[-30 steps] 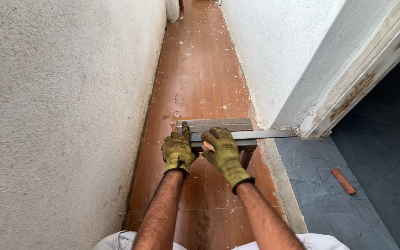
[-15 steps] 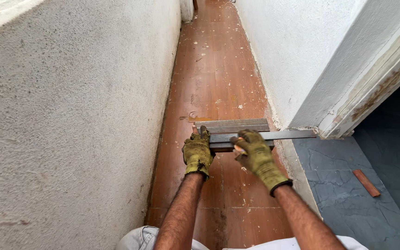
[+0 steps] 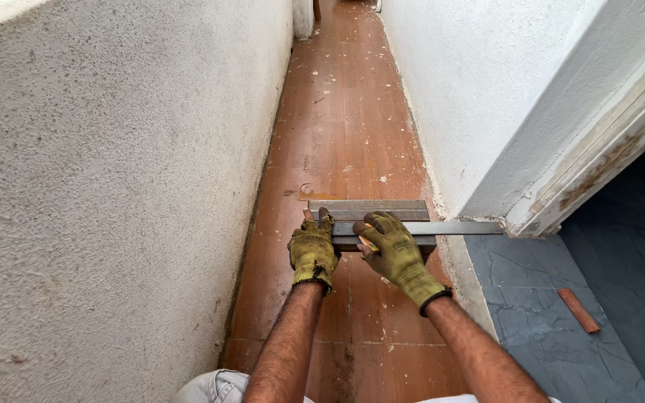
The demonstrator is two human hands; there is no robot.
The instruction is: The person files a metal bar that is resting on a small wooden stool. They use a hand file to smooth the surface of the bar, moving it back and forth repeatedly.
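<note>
Both my hands wear yellow-green work gloves. My left hand (image 3: 313,250) presses down on the left end of a grey metal straightedge (image 3: 457,227) that lies across a brown-grey floor tile (image 3: 371,210). My right hand (image 3: 391,246) rests on the straightedge beside it and seems to pinch a small orange object, perhaps a pencil, mostly hidden by the fingers. The straightedge runs right to the foot of a white door frame (image 3: 599,160).
A narrow passage of red-brown floor tiles (image 3: 345,127), speckled with white dust, runs ahead between two rough white walls (image 3: 113,186). To the right lies a dark blue-grey tiled floor (image 3: 554,313) with a small red-brown tile strip (image 3: 578,310) on it.
The view has shifted slightly. My hands stay on the straightedge and tile in nearly the same pose.
</note>
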